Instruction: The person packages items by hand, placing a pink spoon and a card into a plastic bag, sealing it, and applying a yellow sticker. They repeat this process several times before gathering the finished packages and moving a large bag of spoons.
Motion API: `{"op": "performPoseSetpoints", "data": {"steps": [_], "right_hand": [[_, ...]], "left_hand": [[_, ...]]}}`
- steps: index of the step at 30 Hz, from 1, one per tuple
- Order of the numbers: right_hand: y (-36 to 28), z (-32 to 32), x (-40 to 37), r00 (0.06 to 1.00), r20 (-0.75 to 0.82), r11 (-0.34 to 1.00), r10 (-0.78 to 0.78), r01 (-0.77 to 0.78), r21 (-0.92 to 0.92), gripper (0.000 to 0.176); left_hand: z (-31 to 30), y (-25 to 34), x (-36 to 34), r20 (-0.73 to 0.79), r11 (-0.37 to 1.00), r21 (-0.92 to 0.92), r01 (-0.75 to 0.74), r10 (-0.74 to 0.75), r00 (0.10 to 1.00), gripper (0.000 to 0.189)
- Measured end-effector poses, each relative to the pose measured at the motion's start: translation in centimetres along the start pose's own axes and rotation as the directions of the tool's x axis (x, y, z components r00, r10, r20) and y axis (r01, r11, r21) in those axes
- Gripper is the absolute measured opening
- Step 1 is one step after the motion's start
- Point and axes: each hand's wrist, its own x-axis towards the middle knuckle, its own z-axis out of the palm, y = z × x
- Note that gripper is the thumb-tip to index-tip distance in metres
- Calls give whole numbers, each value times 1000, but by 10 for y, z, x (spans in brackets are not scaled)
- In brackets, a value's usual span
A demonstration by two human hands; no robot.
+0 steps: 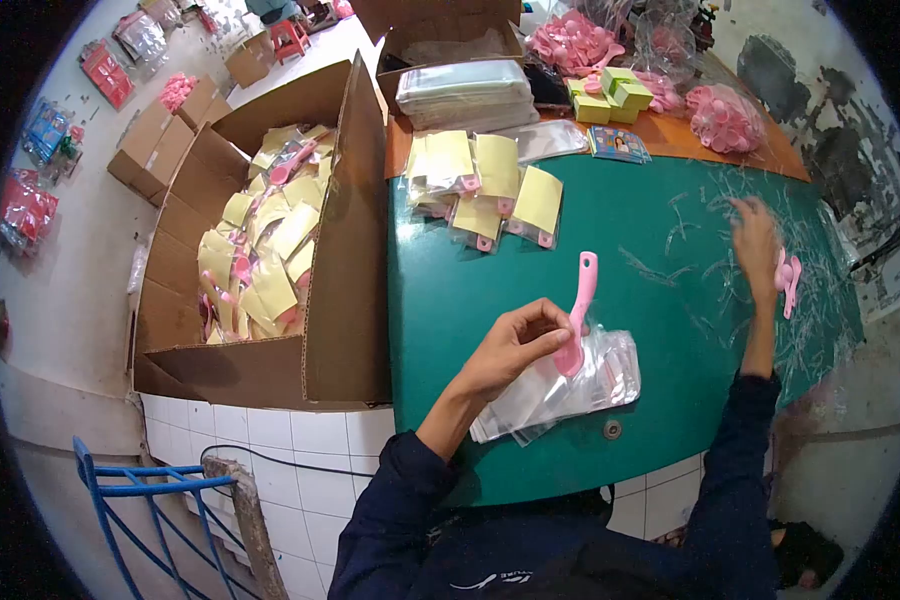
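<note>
A pink plastic spoon (587, 290) is pinched in my left hand (522, 342), its handle with a hole pointing up. Below it, a stack of clear plastic bags (610, 375) lies on the green table (530, 290). My right hand (755, 240) is stretched out over the right side of the table, fingers extended and apart, above scattered clear plastic strips (715, 270). No object shows in it. Close to my right wrist lie more pink spoons (791, 285).
Packed bags with yellow cards (538, 200) lie at the table's back left. An open cardboard box (345, 270) full of similar packs stands left. Behind are stacked clear bags (465, 95), yellow-green boxes (625, 92) and bagged pink pieces (725, 118). A blue metal frame (155, 490) stands front left.
</note>
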Motion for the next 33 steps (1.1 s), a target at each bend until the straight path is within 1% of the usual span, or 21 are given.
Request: {"op": "performPoseSetpoints", "data": {"steps": [1, 2, 3, 4, 6, 9, 10, 11, 14, 16, 17, 20, 22, 23, 25, 28, 31, 33], "right_hand": [[-45, -19, -11, 993, 74, 925, -95, 61, 374, 27], [-89, -33, -26, 944, 236, 725, -231, 5, 689, 28], [-114, -37, -38, 853, 347, 538, -389, -95, 838, 27], [-138, -41, -50, 724, 442, 363, -530, -278, 890, 27], [-171, -45, -66, 617, 499, 216, -608, -477, 852, 26], [-179, -34, -75, 513, 574, 123, -638, -668, 734, 25], [-182, -37, -76, 492, 618, 178, -613, -676, 715, 24], [-180, -37, -77, 480, 638, 165, -602, -707, 688, 24], [-178, -32, -80, 428, 687, 136, -588, -784, 605, 24], [-176, -32, -79, 390, 705, 143, -593, -810, 568, 24], [-177, -31, -81, 404, 699, 172, -591, -783, 598, 23], [-178, -23, -86, 449, 668, 248, -594, -687, 683, 22], [-180, -17, -88, 482, 633, 283, -606, -613, 738, 23], [-182, -18, -89, 470, 649, 308, -598, -613, 727, 24], [-188, -22, -91, 444, 682, 358, -581, -613, 704, 27], [-187, -15, -93, 465, 654, 331, -596, -599, 729, 26], [-189, -25, -91, 444, 688, 277, -575, -686, 673, 23], [-187, -21, -92, 488, 646, 275, -587, -630, 726, 25]], "left_hand": [[-1, -2, 0, -9, 1000, -12, 0, 0, 1000, 11], [-1, -4, -1, -18, 1000, -23, 10, -10, 1000, 11], [-1, -5, -1, -22, 1000, -24, 12, -12, 1000, 11], [-1, -5, 0, -22, 1000, -23, 16, -16, 1000, 11], [-1, -6, 0, -32, 1000, -4, 23, -23, 999, 10], [-2, -6, 0, -40, 999, 40, 19, -17, 999, 10], [-3, -7, 0, -28, 999, 49, 11, -10, 1000, 10], [-3, -8, 1, -17, 998, 57, 4, -3, 1000, 10], [0, -8, 1, -50, 989, 145, 26, -19, 999, 12], [-1, -10, 1, -104, 965, 257, 44, -18, 994, 12], [-1, -11, 1, -131, 949, 311, 54, -14, 991, 13], [1, -13, 3, -158, 897, 442, -18, 98, 983, 13], [6, -6, 1, -163, 878, 478, 14, 73, 984, 12], [8, -4, 1, -166, 868, 495, 30, 61, 984, 11], [8, -8, 1, -185, 886, 462, 34, 59, 981, 10], [7, -9, 1, -200, 929, 366, 61, 15, 980, 10], [3, -6, 0, -170, 958, 274, 83, -37, 985, 9], [2, -5, -1, -153, 975, 205, 86, -55, 987, 9]]}}
